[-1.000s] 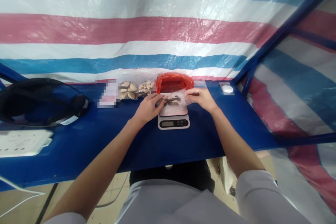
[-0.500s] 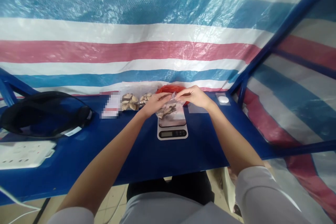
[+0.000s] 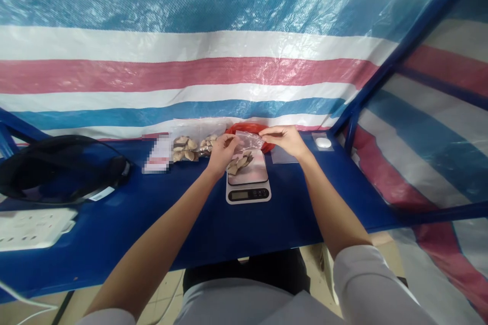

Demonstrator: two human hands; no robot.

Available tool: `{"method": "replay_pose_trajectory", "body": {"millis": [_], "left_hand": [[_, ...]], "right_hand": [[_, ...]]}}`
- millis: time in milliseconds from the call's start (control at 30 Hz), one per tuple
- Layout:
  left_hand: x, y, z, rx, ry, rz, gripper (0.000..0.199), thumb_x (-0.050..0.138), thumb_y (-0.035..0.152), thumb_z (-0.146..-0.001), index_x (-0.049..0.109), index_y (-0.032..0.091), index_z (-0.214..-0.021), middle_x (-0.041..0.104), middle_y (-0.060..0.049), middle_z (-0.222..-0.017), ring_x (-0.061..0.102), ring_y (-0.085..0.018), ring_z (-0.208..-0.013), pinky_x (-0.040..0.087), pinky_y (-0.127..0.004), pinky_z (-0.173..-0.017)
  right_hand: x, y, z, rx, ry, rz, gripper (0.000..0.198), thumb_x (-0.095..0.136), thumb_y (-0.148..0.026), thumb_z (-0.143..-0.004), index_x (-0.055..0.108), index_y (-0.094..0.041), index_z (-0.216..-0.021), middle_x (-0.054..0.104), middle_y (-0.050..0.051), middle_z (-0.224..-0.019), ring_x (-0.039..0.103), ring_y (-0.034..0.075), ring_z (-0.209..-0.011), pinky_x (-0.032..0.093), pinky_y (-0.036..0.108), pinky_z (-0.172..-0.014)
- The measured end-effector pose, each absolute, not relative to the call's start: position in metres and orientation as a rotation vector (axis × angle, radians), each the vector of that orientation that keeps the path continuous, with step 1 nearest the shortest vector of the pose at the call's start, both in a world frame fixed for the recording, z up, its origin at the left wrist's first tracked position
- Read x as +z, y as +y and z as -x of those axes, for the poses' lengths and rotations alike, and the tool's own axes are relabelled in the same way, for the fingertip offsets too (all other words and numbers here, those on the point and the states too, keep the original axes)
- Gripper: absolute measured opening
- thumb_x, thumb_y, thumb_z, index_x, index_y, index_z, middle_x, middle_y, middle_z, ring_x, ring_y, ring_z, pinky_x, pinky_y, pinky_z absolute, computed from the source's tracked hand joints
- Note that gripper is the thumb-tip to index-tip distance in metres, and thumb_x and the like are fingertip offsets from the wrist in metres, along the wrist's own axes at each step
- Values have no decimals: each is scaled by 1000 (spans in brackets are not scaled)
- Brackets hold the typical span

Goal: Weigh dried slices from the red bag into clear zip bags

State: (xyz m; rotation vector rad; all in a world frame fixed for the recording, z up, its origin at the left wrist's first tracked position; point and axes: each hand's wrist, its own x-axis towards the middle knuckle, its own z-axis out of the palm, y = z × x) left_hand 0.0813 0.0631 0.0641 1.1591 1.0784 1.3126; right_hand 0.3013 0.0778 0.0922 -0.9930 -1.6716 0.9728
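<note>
Both hands are sitting farther apart than half a second ago, and the clear bag's (image 3: 249, 138) upper edge is now stretching fairly straight between them instead of bunching. Fingers of the left hand (image 3: 223, 151) are pinching its ten o'clock corner, and those of the right hand (image 3: 285, 139) are gripping its two o'clock corner, thumb and forefinger held narrow on the film. Brown slices (image 3: 240, 162) are lying low in the bag, over the plate of the white scale (image 3: 248, 194); whether the plate is bearing their weight, I cannot tell. From the scale, a red bag (image 3: 251, 127) is standing at twelve, packs of pale slices (image 3: 185, 148) are resting near ten on the blue worktop (image 3: 198, 213), and a white round item (image 3: 324, 142) is lying at two. Handling this well means keeping both pinches level, pulling evenly outward so the rim is staying flat, and keeping the slices below it.
</note>
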Motion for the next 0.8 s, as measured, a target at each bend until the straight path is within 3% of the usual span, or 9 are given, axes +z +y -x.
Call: {"method": "replay_pose_trajectory", "body": {"millis": [133, 300, 533, 800], "left_hand": [[60, 58, -92, 1405, 1103, -961, 29, 76, 40, -75, 61, 18, -86, 68, -2, -81, 67, -16, -76, 59, -32, -74], [58, 51, -102, 1446, 1061, -872, 31, 75, 42, -77, 55, 20, -85, 64, 2, -77, 67, -14, -77, 59, -34, -80], [59, 50, -98, 1364, 1040, -908, 36, 80, 47, -72, 62, 17, -81, 66, 1, -74, 64, -11, -63, 55, -24, -63], [48, 56, -94, 1421, 1053, -934, 40, 84, 49, -67, 66, 14, -77, 71, -2, -72, 63, -11, -54, 51, -23, -54]], "right_hand": [[68, 81, -296, 1157, -1463, 1067, 45, 86, -47, -65, 80, -19, -100, 79, 5, -92, 74, 21, -81, 62, 39, -83], [51, 86, -284, 1260, -1215, 1053, 49, 89, -52, -58, 80, -19, -94, 78, 3, -91, 74, 21, -86, 63, 38, -83], [47, 88, -278, 1314, -1174, 1031, 44, 88, -54, -60, 78, -21, -88, 79, 4, -87, 76, 24, -92, 62, 38, -84], [35, 94, -266, 1354, -971, 969, 43, 91, -52, -56, 77, -21, -84, 78, 3, -84, 75, 20, -81, 61, 29, -73]]}}
